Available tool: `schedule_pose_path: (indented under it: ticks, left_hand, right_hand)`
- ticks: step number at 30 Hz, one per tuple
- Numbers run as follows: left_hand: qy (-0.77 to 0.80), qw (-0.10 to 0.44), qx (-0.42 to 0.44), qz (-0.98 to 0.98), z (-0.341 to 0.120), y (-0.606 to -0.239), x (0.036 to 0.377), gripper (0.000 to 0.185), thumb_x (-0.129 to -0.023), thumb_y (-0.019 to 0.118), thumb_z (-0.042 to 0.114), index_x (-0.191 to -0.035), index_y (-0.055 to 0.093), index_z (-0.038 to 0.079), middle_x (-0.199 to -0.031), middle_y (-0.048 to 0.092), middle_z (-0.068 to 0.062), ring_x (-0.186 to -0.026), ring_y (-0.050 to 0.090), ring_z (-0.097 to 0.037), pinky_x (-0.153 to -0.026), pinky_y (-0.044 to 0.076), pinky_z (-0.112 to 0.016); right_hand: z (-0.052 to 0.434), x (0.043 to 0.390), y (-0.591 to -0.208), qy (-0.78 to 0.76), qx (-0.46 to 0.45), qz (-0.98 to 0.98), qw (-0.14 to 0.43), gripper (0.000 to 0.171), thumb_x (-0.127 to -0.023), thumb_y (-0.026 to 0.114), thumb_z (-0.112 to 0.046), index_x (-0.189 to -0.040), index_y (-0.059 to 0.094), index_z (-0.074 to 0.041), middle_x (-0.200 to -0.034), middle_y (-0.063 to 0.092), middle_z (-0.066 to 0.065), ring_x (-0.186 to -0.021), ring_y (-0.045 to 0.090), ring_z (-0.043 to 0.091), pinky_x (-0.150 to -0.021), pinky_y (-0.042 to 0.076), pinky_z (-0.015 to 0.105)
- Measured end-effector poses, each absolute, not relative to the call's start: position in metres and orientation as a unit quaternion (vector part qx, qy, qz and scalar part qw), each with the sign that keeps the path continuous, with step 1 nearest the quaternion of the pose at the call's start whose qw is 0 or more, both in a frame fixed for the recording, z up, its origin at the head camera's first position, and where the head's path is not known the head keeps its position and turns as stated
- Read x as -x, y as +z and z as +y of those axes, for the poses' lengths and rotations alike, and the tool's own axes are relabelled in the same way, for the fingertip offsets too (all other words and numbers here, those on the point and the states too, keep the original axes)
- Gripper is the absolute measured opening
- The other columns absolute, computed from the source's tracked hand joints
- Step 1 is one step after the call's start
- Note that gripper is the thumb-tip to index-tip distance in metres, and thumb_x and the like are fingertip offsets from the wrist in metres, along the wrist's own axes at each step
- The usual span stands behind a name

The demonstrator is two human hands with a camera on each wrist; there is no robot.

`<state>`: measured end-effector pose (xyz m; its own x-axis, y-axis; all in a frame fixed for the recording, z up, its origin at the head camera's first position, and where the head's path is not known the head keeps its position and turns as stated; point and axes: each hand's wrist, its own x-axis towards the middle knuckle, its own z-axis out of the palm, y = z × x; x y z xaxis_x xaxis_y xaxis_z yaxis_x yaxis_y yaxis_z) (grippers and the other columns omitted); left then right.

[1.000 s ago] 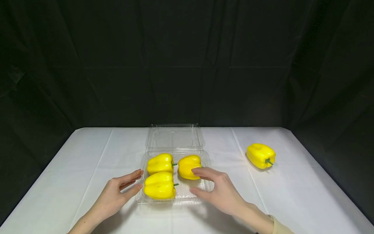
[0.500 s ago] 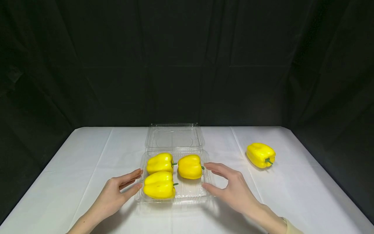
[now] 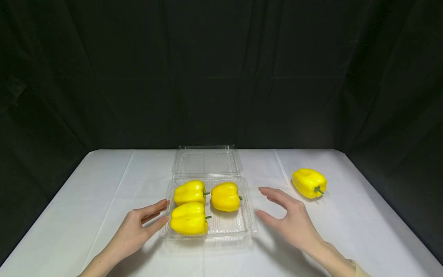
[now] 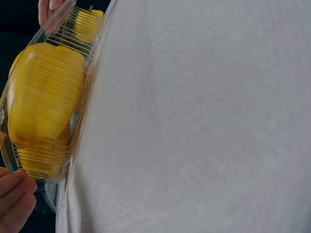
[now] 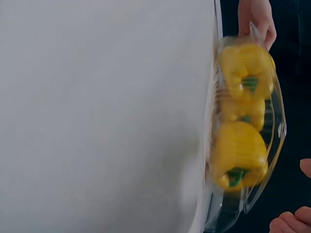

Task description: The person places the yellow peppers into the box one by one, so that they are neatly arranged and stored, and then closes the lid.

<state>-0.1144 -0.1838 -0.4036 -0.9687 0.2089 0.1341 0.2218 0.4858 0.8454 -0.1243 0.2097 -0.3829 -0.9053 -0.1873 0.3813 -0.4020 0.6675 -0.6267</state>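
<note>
Loose pepper (image 3: 309, 183) lies on the cloth (image 3: 104, 184), up-right of the right hand (image 3: 290, 219), stem toward the person. That hand is nearer, fingers spread, empty. Left hand (image 3: 138, 227) rests straight-fingered against the clamshell tray (image 3: 250, 227).

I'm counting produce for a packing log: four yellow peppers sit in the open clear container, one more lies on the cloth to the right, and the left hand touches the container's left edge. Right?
Not quite: the head view shows three yellow peppers in the open clear container, not four. One more pepper does lie on the cloth to the right, and the left hand does touch the container's left edge.
</note>
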Motion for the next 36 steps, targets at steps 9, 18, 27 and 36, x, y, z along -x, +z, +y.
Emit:
schedule_pose_path:
  ticks: [9, 18, 27, 36]
  left_hand:
    - [-0.490, 0.004, 0.126, -0.863, -0.185, -0.403, 0.115, 0.052, -0.094, 0.071, 0.027, -0.138, 0.059, 0.003, -0.136, 0.063, -0.012, -0.123, 0.063, -0.028, -0.098, 0.055, -0.037]
    - [-0.487, 0.006, 0.127, -0.864, -0.184, -0.401, 0.114, 0.051, -0.094, 0.071, 0.027, -0.138, 0.059, 0.003, -0.135, 0.063, -0.012, -0.121, 0.063, -0.029, -0.097, 0.056, -0.037]
    - [-0.488, 0.009, 0.130, -0.863, -0.184, -0.402, 0.114, 0.051, -0.094, 0.071, 0.027, -0.137, 0.059, 0.002, -0.136, 0.063, -0.012, -0.120, 0.064, -0.029, -0.098, 0.055, -0.037]
    - [-0.486, 0.006, 0.130, -0.865, -0.185, -0.402, 0.114, 0.052, -0.094, 0.071, 0.027, -0.138, 0.059, 0.003, -0.136, 0.063, -0.012, -0.120, 0.064, -0.029, -0.097, 0.056, -0.037]
  right_hand:
    - [0.231, 0.126, -0.381, 0.369, -0.147, -0.902, 0.170, 0.053, -0.083, 0.084, -0.027, -0.132, 0.064, -0.021, -0.129, 0.068, -0.003, -0.111, 0.069, 0.024, -0.096, 0.043, 0.003]
    - [0.248, 0.127, -0.380, 0.355, -0.111, -0.911, 0.177, 0.055, -0.084, 0.083, -0.032, -0.134, 0.063, -0.021, -0.131, 0.066, -0.002, -0.113, 0.068, 0.025, -0.094, 0.038, -0.002]
    - [0.258, 0.132, -0.380, 0.364, -0.123, -0.901, 0.203, 0.054, -0.081, 0.085, -0.023, -0.131, 0.065, -0.020, -0.129, 0.068, 0.001, -0.108, 0.057, -0.016, -0.094, 0.041, 0.000]
    - [0.271, 0.140, -0.384, 0.334, -0.077, -0.913, 0.219, 0.052, -0.082, 0.085, -0.029, -0.130, 0.066, -0.020, -0.123, 0.071, 0.005, -0.111, 0.063, 0.000, -0.090, 0.037, 0.000]
